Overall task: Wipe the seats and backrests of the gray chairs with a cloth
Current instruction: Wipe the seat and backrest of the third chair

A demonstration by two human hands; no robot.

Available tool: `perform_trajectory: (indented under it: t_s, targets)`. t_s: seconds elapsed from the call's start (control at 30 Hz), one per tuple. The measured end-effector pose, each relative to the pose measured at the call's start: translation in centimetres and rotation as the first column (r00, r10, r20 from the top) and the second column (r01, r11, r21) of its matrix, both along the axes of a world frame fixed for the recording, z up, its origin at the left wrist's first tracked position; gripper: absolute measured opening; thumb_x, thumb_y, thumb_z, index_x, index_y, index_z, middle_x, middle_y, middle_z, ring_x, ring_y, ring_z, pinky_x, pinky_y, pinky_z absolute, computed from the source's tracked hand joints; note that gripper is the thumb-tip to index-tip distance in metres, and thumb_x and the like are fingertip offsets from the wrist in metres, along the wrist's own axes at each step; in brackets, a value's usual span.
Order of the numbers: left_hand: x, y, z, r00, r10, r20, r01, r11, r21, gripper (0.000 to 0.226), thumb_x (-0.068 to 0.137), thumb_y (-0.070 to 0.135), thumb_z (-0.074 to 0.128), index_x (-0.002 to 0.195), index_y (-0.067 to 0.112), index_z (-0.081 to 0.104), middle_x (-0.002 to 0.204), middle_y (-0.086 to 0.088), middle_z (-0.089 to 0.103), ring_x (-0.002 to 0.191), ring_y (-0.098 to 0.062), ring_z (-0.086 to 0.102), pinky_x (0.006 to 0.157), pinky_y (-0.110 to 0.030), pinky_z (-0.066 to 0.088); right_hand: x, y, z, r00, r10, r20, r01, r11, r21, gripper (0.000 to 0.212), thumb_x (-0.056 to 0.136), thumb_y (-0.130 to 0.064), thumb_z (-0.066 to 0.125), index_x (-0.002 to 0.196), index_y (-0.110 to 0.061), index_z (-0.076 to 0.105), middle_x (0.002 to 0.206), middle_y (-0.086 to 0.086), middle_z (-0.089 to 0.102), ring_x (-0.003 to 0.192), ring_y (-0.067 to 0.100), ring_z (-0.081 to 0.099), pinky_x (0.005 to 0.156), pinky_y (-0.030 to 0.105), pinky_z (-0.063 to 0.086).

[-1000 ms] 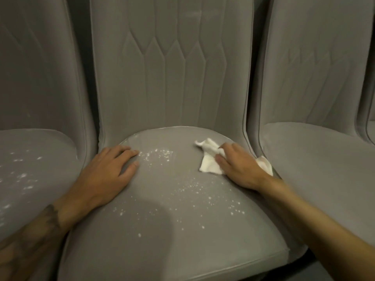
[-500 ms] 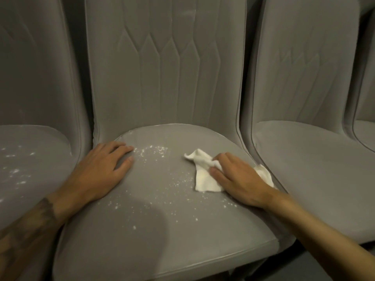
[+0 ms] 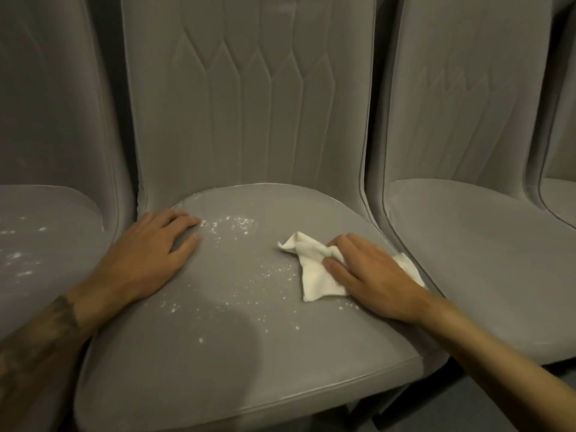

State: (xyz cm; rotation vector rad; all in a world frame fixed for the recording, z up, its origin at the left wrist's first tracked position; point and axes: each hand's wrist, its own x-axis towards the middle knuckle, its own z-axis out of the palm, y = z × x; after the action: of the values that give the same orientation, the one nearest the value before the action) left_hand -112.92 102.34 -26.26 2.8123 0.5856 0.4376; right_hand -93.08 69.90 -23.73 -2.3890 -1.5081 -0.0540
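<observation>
A gray upholstered chair fills the middle of the view, its seat sprinkled with white crumbs and its quilted backrest rising behind. A white cloth lies on the right part of the seat. My right hand presses flat on the cloth, fingers pointing left. My left hand rests flat on the seat's left edge, beside the crumbs, holding nothing.
A second gray chair stands close on the right with a clean-looking seat. Another gray chair on the left has white specks on its seat. A sliver of a further chair shows at the far right edge.
My right hand has slid the cloth leftward and toward me across the seat, over the crumbs on the right. My left hand has stayed in place.
</observation>
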Motion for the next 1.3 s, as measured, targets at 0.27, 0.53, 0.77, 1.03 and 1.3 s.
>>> perform_trajectory:
  t_s: [0.27, 0.53, 0.77, 1.03, 1.3]
  targets:
    - [0.1, 0.1, -0.1, 1.0, 0.006, 0.004, -0.006, 1.0, 0.009, 0.066, 0.096, 0.064, 0.025, 0.144, 0.03, 0.056, 0.142, 0.005, 0.054, 0.131, -0.021, 0.047, 0.115, -0.041, 0.036, 0.3, 1.4, 0.0, 0.988, -0.151, -0.035, 0.151, 0.988, 0.008, 0.025, 0.105, -0.043, 0.037, 0.109, -0.021, 0.049, 0.104, 0.0, 0.053, 0.096, 0.023, 0.051, 0.088, 0.043, 0.04]
    - [0.0, 0.1, -0.1, 1.0, 0.006, -0.01, -0.006, 1.0, 0.01, 0.065, 0.097, 0.063, 0.025, 0.145, 0.032, 0.054, 0.144, 0.007, 0.052, 0.13, -0.019, 0.046, 0.114, -0.039, 0.035, 0.8, -1.3, 1.3, 0.96, -0.279, -0.031, 0.277, 0.959, -0.063, 0.029, 0.105, -0.042, 0.035, 0.113, -0.019, 0.05, 0.108, 0.002, 0.054, 0.1, 0.024, 0.052, 0.091, 0.044, 0.041]
    - [0.0, 0.2, -0.2, 1.0, -0.002, -0.002, 0.002, 1.0, 0.004, 0.067, 0.096, 0.067, 0.023, 0.144, 0.033, 0.054, 0.144, 0.007, 0.053, 0.13, -0.019, 0.046, 0.113, -0.039, 0.036, -8.2, -0.5, -0.3, 0.997, -0.075, 0.016, 0.074, 0.995, 0.064, 0.025, 0.104, -0.05, 0.024, 0.103, -0.032, 0.041, 0.096, -0.011, 0.043, 0.084, 0.013, 0.044, 0.078, 0.033, 0.037]
    - [0.1, 0.1, -0.1, 1.0, -0.001, 0.008, 0.001, 1.0, 0.014, 0.058, 0.103, 0.059, 0.029, 0.144, 0.028, 0.056, 0.144, 0.004, 0.054, 0.13, -0.023, 0.048, 0.113, -0.041, 0.036, -6.2, -2.1, 0.9, 0.94, -0.335, 0.054, 0.335, 0.942, 0.014, 0.024, 0.105, -0.043, 0.03, 0.109, -0.024, 0.045, 0.1, -0.005, 0.046, 0.093, 0.022, 0.049, 0.084, 0.04, 0.037]
    - [0.1, 0.0, -0.1, 1.0, 0.006, -0.001, -0.006, 1.0, 0.014, 0.048, 0.105, 0.05, 0.039, 0.146, 0.029, 0.055, 0.147, 0.003, 0.052, 0.133, -0.023, 0.046, 0.117, -0.042, 0.035, -9.6, -1.5, 0.1, 0.996, -0.079, 0.051, 0.078, 0.996, 0.033, 0.026, 0.105, -0.049, 0.022, 0.11, -0.034, 0.043, 0.1, -0.013, 0.042, 0.087, 0.011, 0.043, 0.081, 0.034, 0.039]
